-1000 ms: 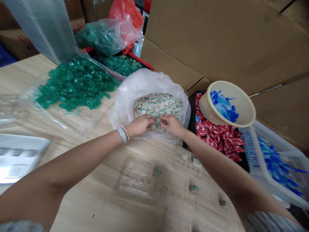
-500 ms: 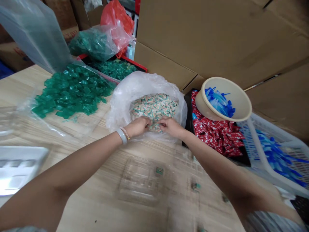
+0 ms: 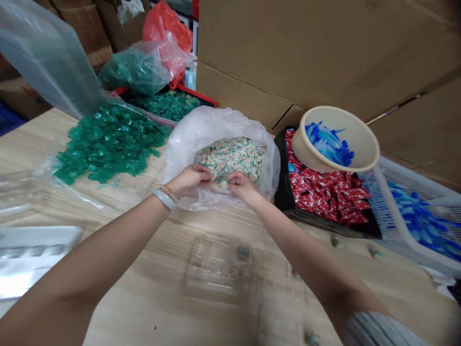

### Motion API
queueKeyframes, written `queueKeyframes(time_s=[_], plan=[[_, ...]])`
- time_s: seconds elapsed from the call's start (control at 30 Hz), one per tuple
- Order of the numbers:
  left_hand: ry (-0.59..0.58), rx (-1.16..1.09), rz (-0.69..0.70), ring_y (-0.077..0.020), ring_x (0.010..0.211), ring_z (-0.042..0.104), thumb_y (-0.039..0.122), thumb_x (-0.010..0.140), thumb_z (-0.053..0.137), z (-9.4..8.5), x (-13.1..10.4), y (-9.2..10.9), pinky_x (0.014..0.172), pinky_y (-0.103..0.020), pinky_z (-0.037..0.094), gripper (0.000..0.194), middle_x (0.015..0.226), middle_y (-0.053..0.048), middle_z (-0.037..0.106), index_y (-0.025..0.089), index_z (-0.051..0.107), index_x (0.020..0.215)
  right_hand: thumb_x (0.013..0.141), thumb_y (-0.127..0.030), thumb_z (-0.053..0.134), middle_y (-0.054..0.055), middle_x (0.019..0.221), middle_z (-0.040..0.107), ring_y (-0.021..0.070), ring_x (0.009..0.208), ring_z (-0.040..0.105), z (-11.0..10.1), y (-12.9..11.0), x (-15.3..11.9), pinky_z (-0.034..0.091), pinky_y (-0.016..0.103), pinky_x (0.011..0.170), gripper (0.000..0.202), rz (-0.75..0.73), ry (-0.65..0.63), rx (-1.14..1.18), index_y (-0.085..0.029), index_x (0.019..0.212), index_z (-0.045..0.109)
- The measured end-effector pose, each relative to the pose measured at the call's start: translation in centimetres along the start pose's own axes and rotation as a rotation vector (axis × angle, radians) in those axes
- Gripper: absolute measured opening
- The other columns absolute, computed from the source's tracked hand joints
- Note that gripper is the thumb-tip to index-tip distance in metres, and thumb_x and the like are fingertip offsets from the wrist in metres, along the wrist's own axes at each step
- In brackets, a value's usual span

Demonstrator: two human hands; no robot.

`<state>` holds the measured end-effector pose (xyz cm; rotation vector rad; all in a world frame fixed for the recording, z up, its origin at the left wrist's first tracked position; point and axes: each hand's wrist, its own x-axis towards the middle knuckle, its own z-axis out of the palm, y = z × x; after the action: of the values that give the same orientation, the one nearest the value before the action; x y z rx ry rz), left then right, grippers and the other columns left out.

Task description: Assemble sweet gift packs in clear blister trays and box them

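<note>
The wood-grained table [image 3: 144,307] carries a crumpled, translucent white plastic bag [image 3: 183,132] near its far edge, by brown cardboard [image 3: 245,93]. Inside the bag's rolled-open mouth lie the small pieces [image 3: 237,156], flat, roughly rectangular and patterned in cream, pale orange and teal, jumbled in a dense layer.

The left hand [image 3: 192,179] is over the near left of the bag's mouth, its fingertips pressed together. The right hand [image 3: 243,187] is at the near rim, thumb and forefinger drawn together; the two hands are slightly apart. Whether either pinches a piece cannot be told.

Toward the table's far left corner, glossy, angular green pieces [image 3: 108,149] are heaped on clear film. Right of the bag, a black tray [image 3: 298,217] holds shiny red packets [image 3: 327,192] with white marks, and a smooth beige tub [image 3: 363,144] of slender blue pieces [image 3: 329,144] sits over its far part. Nearer the table's near edge, a blurred shape, probably a clear molded plastic tray [image 3: 212,269], has a small dark-and-green square [image 3: 244,253] at its right.
</note>
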<state>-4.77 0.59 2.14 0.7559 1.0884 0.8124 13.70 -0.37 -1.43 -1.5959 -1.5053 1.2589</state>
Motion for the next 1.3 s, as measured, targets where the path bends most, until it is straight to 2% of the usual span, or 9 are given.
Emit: queueKeyframes(time_s=[0.13, 0.27, 0.4, 0.63, 0.83, 0.97, 1.1, 1.2, 1.3], plan=[[-0.042, -0.066, -0.131, -0.0097, 0.058, 0.058, 0.009, 0.06, 0.069, 0.6, 0.1, -0.5, 0.065, -0.025, 0.048, 0.017, 0.06, 0.001, 0.058, 0.012, 0.053, 0.067, 0.063, -0.02, 0.059, -0.002, 0.06, 0.054, 0.0116, 0.056, 0.049, 1.9, -0.8, 0.1, 0.039, 0.024, 0.055, 0.014, 0.053, 0.171, -0.313, -0.018, 0.074, 0.05], [-0.057, -0.078, -0.176, -0.0089, 0.052, 0.057, 0.008, 0.064, 0.068, 1.1, 0.6, -1.1, 0.059, -0.023, 0.049, 0.017, 0.056, 0.001, 0.058, 0.012, 0.051, 0.067, 0.071, -0.021, 0.055, 0.004, 0.07, 0.06, 0.015, 0.066, 0.054, 2.8, -1.5, -0.7, 0.04, 0.026, 0.063, 0.007, 0.026, 0.211, -0.583, -0.016, 0.074, 0.057], [-0.05, -0.036, -0.202, -0.0083, 0.05, 0.056, 0.004, 0.07, 0.059, 1.3, 0.9, -1.3, 0.055, -0.02, 0.048, 0.013, 0.053, 0.001, 0.055, 0.012, 0.051, 0.064, 0.075, -0.024, 0.051, 0.009, 0.076, 0.062, 0.0177, 0.073, 0.056, 3.2, -1.8, -1.4, 0.04, 0.027, 0.067, 0.014, -0.004, 0.242, -0.731, -0.015, 0.075, 0.062], [-0.053, -0.027, -0.183, -0.0082, 0.051, 0.056, 0.003, 0.068, 0.059, 1.3, 1.0, -1.4, 0.057, -0.021, 0.049, 0.013, 0.056, 0.001, 0.056, 0.011, 0.051, 0.063, 0.075, -0.026, 0.051, 0.011, 0.078, 0.063, 0.0183, 0.071, 0.056, 4.0, -2.3, -1.8, 0.04, 0.027, 0.065, 0.017, 0.058, 0.281, -0.78, -0.014, 0.076, 0.063], [-0.063, -0.029, -0.18, -0.008, 0.052, 0.056, 0.004, 0.066, 0.061, 1.5, 1.1, -1.4, 0.056, -0.02, 0.048, 0.014, 0.055, 0.002, 0.055, 0.012, 0.05, 0.062, 0.077, -0.023, 0.048, 0.014, 0.087, 0.062, 0.0207, 0.081, 0.056, 4.7, -2.4, -2.5, 0.04, 0.029, 0.069, 0.018, 0.005, 0.293, -0.802, -0.014, 0.084, 0.061], [-0.072, -0.035, -0.182, -0.0082, 0.054, 0.056, 0.005, 0.066, 0.062, 1.0, 0.7, -0.9, 0.058, -0.021, 0.048, 0.014, 0.056, 0.002, 0.055, 0.012, 0.051, 0.063, 0.077, -0.02, 0.048, 0.012, 0.09, 0.06, 0.0201, 0.084, 0.054, 4.5, -2.5, -2.7, 0.04, 0.03, 0.072, 0.016, -0.049, 0.258, -0.805, -0.016, 0.087, 0.06], [-0.044, -0.098, -0.155, -0.0082, 0.058, 0.057, 0.006, 0.068, 0.061, 0.4, -0.1, -0.4, 0.064, -0.022, 0.048, 0.012, 0.061, 0.002, 0.057, 0.014, 0.052, 0.068, 0.074, -0.018, 0.051, 0.011, 0.093, 0.058, 0.0208, 0.087, 0.052, 3.9, -2.5, -3.0, 0.04, 0.03, 0.074, 0.016, -0.159, 0.225, -0.917, -0.018, 0.088, 0.06], [-0.058, -0.164, -0.132, -0.0077, 0.06, 0.056, 0.004, 0.07, 0.058, 0.6, -0.3, -0.6, 0.066, -0.023, 0.047, 0.012, 0.063, 0.002, 0.057, 0.014, 0.05, 0.069, 0.073, -0.016, 0.052, 0.01, 0.095, 0.058, 0.0203, 0.086, 0.052, 3.6, -2.3, -3.2, 0.04, 0.029, 0.074, 0.019, -0.188, 0.177, -0.942, -0.017, 0.091, 0.06], [-0.094, -0.163, -0.099, -0.0068, 0.059, 0.055, 0.004, 0.071, 0.056, 1.1, -0.2, -1.2, 0.066, -0.022, 0.046, 0.013, 0.062, 0.002, 0.055, 0.014, 0.049, 0.066, 0.075, -0.017, 0.052, 0.01, 0.095, 0.058, 0.0193, 0.086, 0.053, 3.5, -1.8, -2.9, 0.04, 0.029, 0.075, 0.021, -0.183, 0.149, -0.867, -0.016, 0.094, 0.06]])
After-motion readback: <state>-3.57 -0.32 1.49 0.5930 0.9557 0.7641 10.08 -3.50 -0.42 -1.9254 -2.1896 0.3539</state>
